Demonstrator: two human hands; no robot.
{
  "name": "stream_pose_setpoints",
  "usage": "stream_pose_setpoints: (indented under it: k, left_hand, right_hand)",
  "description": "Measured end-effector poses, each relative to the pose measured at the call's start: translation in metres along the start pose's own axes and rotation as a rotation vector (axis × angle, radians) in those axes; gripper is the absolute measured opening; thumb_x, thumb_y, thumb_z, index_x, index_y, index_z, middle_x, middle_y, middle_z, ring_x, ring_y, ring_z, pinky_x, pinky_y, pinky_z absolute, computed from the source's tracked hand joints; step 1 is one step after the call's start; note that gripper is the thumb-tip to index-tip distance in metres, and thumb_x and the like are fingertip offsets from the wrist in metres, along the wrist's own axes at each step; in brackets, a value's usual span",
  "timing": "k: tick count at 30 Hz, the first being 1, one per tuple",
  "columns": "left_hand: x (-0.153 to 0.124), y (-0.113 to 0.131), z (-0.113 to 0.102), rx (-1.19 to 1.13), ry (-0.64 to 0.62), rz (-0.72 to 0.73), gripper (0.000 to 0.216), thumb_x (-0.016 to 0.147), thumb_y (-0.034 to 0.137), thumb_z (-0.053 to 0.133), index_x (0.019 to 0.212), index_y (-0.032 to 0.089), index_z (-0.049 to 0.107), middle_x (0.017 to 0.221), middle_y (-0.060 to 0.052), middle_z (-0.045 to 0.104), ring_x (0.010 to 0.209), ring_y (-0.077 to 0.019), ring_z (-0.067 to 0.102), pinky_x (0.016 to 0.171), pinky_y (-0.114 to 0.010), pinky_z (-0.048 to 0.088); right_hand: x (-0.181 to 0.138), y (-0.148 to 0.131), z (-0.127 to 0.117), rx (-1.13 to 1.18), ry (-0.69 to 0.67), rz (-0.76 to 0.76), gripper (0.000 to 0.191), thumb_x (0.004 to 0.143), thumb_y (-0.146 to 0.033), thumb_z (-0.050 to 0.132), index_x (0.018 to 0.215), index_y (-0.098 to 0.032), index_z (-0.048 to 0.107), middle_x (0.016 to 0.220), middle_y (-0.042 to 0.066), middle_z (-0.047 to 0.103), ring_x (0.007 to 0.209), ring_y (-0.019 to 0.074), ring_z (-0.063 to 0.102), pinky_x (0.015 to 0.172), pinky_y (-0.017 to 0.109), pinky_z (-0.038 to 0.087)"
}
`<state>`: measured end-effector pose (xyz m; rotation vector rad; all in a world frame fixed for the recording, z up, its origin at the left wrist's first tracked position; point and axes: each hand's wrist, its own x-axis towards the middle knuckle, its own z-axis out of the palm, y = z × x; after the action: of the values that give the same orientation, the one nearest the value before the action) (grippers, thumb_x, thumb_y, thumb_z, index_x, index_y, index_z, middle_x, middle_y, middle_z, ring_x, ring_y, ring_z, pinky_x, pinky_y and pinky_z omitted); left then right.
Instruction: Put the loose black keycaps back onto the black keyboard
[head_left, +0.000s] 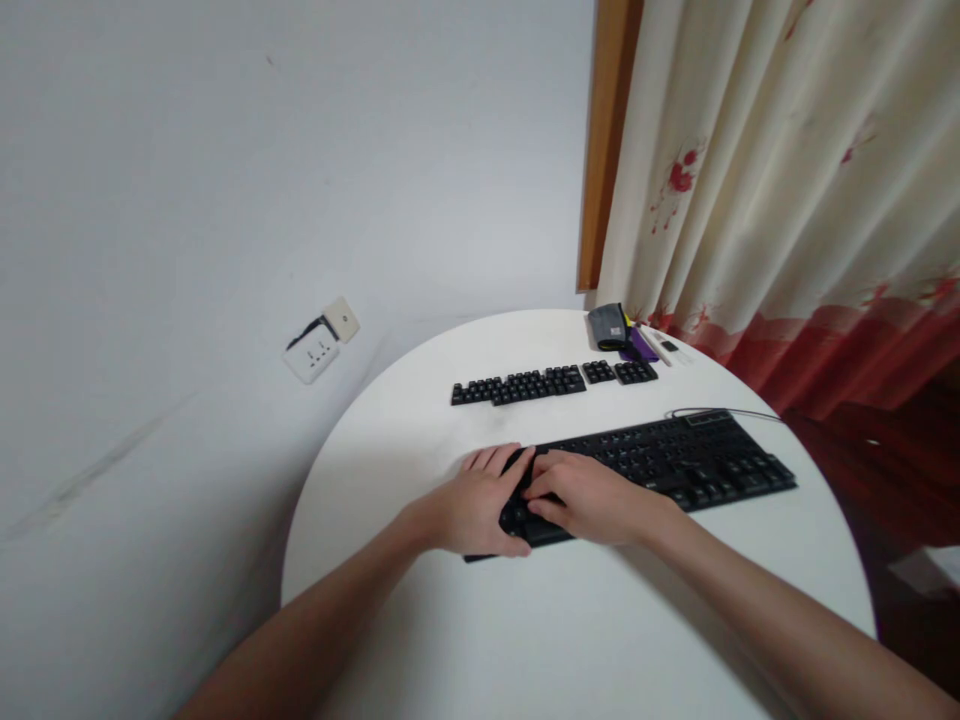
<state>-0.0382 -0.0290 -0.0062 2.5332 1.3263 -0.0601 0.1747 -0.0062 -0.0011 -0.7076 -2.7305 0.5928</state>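
Observation:
A black keyboard (675,465) lies across the round white table (570,640). My left hand (472,505) grips its left end, fingers over the far edge and thumb under the near edge. My right hand (592,495) rests on the keys just right of it, fingers curled down onto the left part of the keyboard. What, if anything, lies under the fingertips is hidden. Farther back, rows of loose black keycaps (555,382) are laid out on the table in a keyboard pattern.
A grey pouch (607,326), a purple item (641,344) and a small white stick (664,347) lie at the table's far edge by the curtain (787,200). The keyboard's cable (720,411) runs right. A wall socket (313,352) sits to the left.

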Motion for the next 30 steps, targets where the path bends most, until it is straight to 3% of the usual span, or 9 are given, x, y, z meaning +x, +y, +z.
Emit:
stream_pose_setpoints:
  k: [6,11,18,24,30]
  left_hand:
    - [-0.006,-0.01,-0.012,0.025,-0.077,-0.035,0.125,0.062,0.06,0.072,0.154,0.011,0.003,0.158,-0.022,0.018,0.143,-0.0378,0.021,0.115,-0.046,0.021]
    - [-0.006,-0.011,-0.016,0.029,-0.124,-0.078,0.127,0.06,0.061,0.072,0.153,0.007,0.003,0.158,-0.024,0.014,0.145,-0.037,0.017,0.116,-0.045,0.02]
    - [-0.01,-0.014,-0.019,0.02,-0.135,-0.078,0.126,0.058,0.06,0.073,0.152,0.006,0.009,0.156,-0.026,0.018,0.144,-0.0382,0.02,0.115,-0.044,0.02]
    - [-0.013,-0.017,-0.024,0.0,-0.105,-0.081,0.122,0.056,0.054,0.077,0.151,0.008,0.017,0.154,-0.026,0.024,0.141,-0.0418,0.025,0.114,-0.047,0.024]
    - [-0.012,-0.027,-0.024,-0.039,-0.117,-0.097,0.122,0.053,0.06,0.079,0.15,0.012,0.024,0.154,-0.022,0.029,0.14,-0.0409,0.028,0.113,-0.047,0.028]
  right_hand:
    - [0.005,-0.012,0.011,-0.039,0.038,-0.01,0.028,0.092,-0.031,0.056,0.115,-0.021,0.068,0.113,0.01,0.063,0.105,0.0235,0.055,0.093,0.036,0.04]
    - [0.009,-0.018,0.018,-0.13,0.029,0.046,0.036,0.094,-0.045,0.05,0.116,-0.023,0.067,0.105,0.01,0.06,0.097,0.0242,0.053,0.087,0.039,0.04]
    - [0.01,-0.022,0.018,-0.132,0.01,0.003,0.048,0.094,-0.055,0.042,0.122,-0.023,0.064,0.108,0.011,0.058,0.098,0.0244,0.051,0.086,0.039,0.04]
    - [0.01,-0.022,0.017,-0.052,0.064,-0.014,0.04,0.095,-0.045,0.049,0.123,-0.019,0.062,0.109,0.01,0.061,0.1,0.0226,0.052,0.091,0.036,0.04]
    - [0.008,-0.009,0.014,-0.126,0.12,0.133,0.031,0.096,-0.038,0.049,0.111,-0.018,0.068,0.103,0.01,0.061,0.098,0.0226,0.053,0.089,0.037,0.04]
